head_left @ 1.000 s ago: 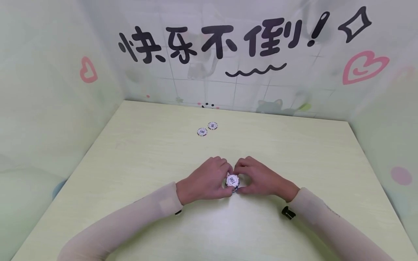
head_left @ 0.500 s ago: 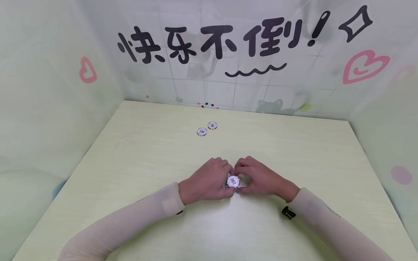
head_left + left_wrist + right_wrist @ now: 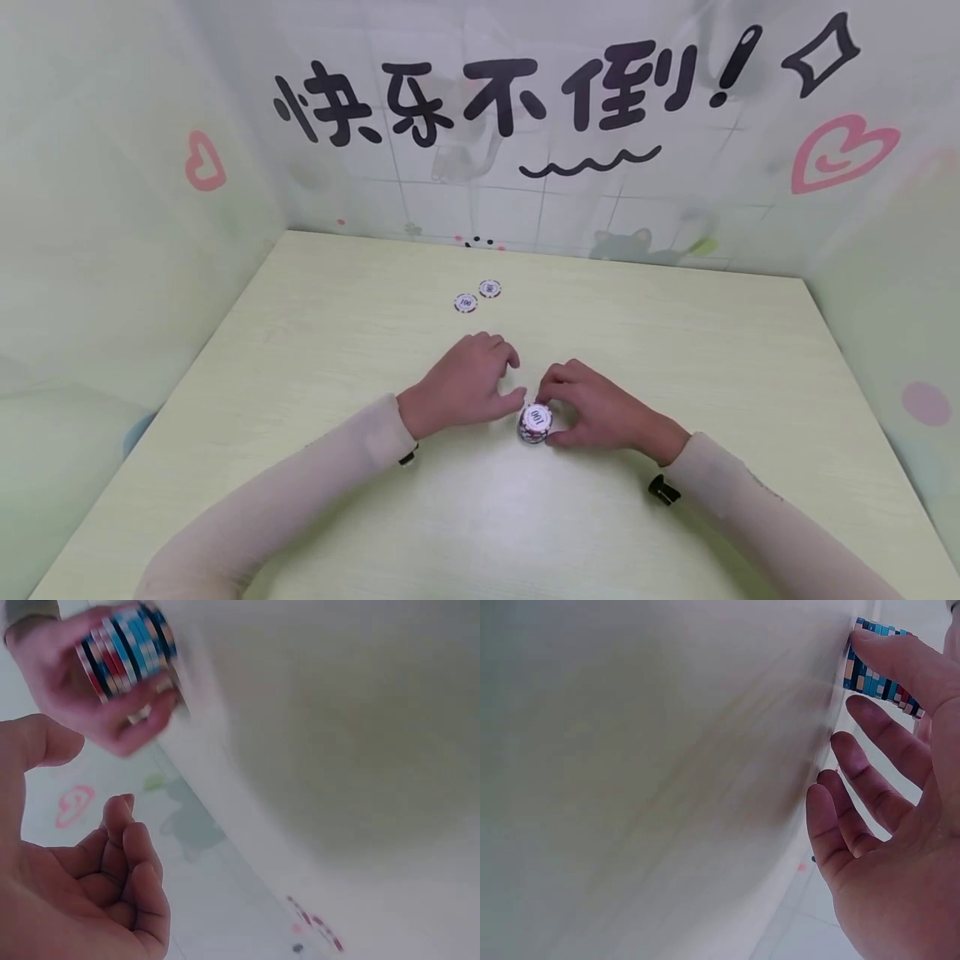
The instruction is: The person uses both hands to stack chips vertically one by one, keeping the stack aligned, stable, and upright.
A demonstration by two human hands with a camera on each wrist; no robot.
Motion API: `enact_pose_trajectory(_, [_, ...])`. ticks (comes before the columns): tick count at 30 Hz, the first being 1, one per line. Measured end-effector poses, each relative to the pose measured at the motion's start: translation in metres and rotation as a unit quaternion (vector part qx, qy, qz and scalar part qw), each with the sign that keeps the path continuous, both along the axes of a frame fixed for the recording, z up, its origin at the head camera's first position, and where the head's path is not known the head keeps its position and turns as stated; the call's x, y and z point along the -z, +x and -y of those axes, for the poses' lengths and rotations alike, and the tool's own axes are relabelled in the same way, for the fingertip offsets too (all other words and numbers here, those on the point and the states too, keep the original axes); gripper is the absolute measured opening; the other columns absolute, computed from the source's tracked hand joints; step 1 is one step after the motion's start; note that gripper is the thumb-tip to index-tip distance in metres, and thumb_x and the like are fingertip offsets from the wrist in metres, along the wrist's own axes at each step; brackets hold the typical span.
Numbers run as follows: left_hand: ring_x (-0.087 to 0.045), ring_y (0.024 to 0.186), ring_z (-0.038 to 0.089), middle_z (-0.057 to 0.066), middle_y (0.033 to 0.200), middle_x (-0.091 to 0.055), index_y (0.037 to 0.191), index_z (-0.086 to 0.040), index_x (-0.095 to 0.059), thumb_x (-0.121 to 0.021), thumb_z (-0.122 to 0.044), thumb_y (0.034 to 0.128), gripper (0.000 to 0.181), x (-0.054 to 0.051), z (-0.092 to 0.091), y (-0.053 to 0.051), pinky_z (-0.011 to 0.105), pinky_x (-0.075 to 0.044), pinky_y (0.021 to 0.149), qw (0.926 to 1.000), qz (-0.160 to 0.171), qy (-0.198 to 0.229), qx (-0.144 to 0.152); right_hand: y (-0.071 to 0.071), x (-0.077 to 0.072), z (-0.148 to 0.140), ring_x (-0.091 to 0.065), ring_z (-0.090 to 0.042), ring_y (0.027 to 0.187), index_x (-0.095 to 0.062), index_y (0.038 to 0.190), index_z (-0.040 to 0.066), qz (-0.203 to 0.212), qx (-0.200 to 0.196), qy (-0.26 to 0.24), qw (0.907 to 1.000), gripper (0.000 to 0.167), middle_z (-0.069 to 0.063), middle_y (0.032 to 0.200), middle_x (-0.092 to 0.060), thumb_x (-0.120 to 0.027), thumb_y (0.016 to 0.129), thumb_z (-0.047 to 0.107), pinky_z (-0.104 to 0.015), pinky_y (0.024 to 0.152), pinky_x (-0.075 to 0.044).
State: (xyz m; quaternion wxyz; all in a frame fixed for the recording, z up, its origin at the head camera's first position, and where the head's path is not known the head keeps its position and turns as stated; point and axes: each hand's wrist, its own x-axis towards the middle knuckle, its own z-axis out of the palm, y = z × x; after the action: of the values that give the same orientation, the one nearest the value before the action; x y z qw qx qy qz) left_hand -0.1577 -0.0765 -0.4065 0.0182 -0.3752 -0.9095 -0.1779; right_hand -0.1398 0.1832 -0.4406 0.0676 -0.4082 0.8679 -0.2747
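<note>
A stack of poker chips [image 3: 536,425] stands on the table, with a white chip marked 100 on top. In the left wrist view, blue, red and black edges show along the stack [image 3: 127,651]. My right hand [image 3: 600,408] holds it from the right, thumb at the near side and fingers at the far side. To the left, my left hand [image 3: 465,385] is apart from the stack, thumb and fingers spread with nothing between them. Farther back, two more chips, one on the left [image 3: 466,302] and one on the right [image 3: 490,288], lie flat side by side.
The pale wooden table [image 3: 360,333] is bounded by a printed back curtain [image 3: 465,200] and by side curtains at left and right. A small black clip-like piece [image 3: 663,490] shows beneath the right sleeve.
My left hand has let go of the stack and moved away to the left and back, its fingers spreading. The right hand stays at the stack. The two far chips have not moved.
</note>
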Motion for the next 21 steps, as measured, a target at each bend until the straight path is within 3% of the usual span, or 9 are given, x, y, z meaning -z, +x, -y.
enact_pose_trajectory(9, [-0.067,0.089,0.023,0.01,0.096,-0.073,0.114,0.004,-0.077,-0.075,-0.033,0.0979,0.04,-0.006,0.017,-0.047,0.04,-0.056,0.086,0.9975,0.015,-0.013,-0.067,0.002,0.001,-0.001,-0.056,-0.021,0.115,-0.078,0.112,0.017,0.001,0.005,0.001,1.0,0.034,0.007,0.119,-0.066,-0.096,0.084,0.018,-0.041,0.097,-0.051])
enact_pose_trajectory(15, [-0.071,0.104,0.034,0.017,0.113,-0.077,0.119,0.006,-0.077,-0.074,-0.035,0.0995,0.046,0.001,0.026,-0.078,0.046,-0.056,0.097,0.993,0.026,-0.031,-0.111,0.002,0.0,-0.002,-0.055,-0.021,0.116,-0.078,0.112,0.018,0.012,0.005,0.003,0.9999,0.032,0.007,0.119,-0.065,-0.095,0.085,0.017,-0.041,0.099,-0.05])
enact_pose_trajectory(21, [-0.067,0.095,0.033,0.017,0.104,-0.074,0.111,0.006,-0.075,-0.073,-0.035,0.0979,0.044,0.009,0.036,-0.105,0.047,-0.056,0.09,0.9861,0.037,-0.06,-0.151,0.002,0.0,-0.001,-0.054,-0.021,0.116,-0.078,0.111,0.018,0.013,0.005,0.007,0.9999,0.032,0.008,0.12,-0.065,-0.094,0.084,0.016,-0.04,0.1,-0.05])
